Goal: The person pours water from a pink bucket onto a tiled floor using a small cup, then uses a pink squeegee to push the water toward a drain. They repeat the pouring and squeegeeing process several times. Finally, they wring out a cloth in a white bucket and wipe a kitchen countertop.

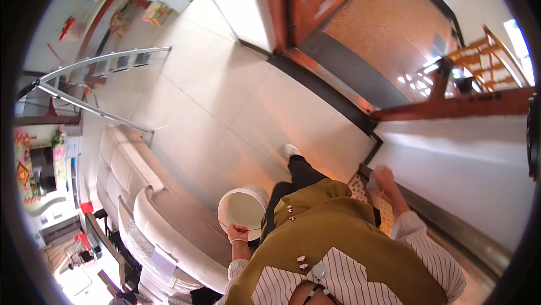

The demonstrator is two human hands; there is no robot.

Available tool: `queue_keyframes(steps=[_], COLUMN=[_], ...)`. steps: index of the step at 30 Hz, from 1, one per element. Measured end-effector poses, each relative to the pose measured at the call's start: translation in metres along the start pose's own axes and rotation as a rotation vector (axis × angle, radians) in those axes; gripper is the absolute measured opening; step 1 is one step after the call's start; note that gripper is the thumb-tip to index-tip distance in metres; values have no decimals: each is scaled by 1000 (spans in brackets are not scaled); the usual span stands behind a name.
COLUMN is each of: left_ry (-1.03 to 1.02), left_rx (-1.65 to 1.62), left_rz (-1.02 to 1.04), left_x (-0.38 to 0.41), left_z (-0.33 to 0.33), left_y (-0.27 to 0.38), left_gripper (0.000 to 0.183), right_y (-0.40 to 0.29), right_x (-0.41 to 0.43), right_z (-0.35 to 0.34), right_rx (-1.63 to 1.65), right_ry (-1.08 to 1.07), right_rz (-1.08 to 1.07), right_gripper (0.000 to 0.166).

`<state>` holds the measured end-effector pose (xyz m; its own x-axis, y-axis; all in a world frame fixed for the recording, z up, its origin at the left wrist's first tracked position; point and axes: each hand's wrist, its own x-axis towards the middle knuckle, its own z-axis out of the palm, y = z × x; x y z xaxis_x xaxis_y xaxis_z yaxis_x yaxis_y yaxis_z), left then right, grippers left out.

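Observation:
My left hand (pixel 238 232) grips the thin wire handle of a white plastic bucket (pixel 226 203), which hangs at my left side beside my leg. The bucket's mouth faces up toward me, and its pale inside shows. On the other side, my right hand (pixel 383 177) is held out with curled fingers near the white wall. A blurred greyish patch lies by those fingers, and I cannot tell whether it is something held. My olive apron (pixel 329 229) covers most of the lower middle, and one white shoe (pixel 291 150) is set forward on the floor.
A beige sofa (pixel 169 203) with cushions runs along my left. Farther off, an aluminium stepladder (pixel 97 113) stands spread on the tiled floor (pixel 211 106). Ahead to the right, an open red-brown wooden door (pixel 317 5) and a dark threshold (pixel 325 98) lead to a space with a wooden chair (pixel 490 60).

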<state>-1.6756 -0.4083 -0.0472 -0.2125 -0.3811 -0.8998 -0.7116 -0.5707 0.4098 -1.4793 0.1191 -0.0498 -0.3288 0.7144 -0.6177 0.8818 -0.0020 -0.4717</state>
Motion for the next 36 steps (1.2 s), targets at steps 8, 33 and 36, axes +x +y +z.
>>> queue_keyframes(steps=[8,33,36], left_ry=[91,-515,-604], left_rx=[-112,570,664], left_rz=[56,278,340], left_x=[15,97,87], left_z=[97,807,902], left_y=[157,536,574], left_gripper=[28,17,18], right_y=[-426,-610,-618], right_x=[169,198,210], right_z=[-3,74,88], right_rx=[312,506,422], right_ry=[118,501,578], right_rz=[-566,134,254], right_gripper=[34,69,67])
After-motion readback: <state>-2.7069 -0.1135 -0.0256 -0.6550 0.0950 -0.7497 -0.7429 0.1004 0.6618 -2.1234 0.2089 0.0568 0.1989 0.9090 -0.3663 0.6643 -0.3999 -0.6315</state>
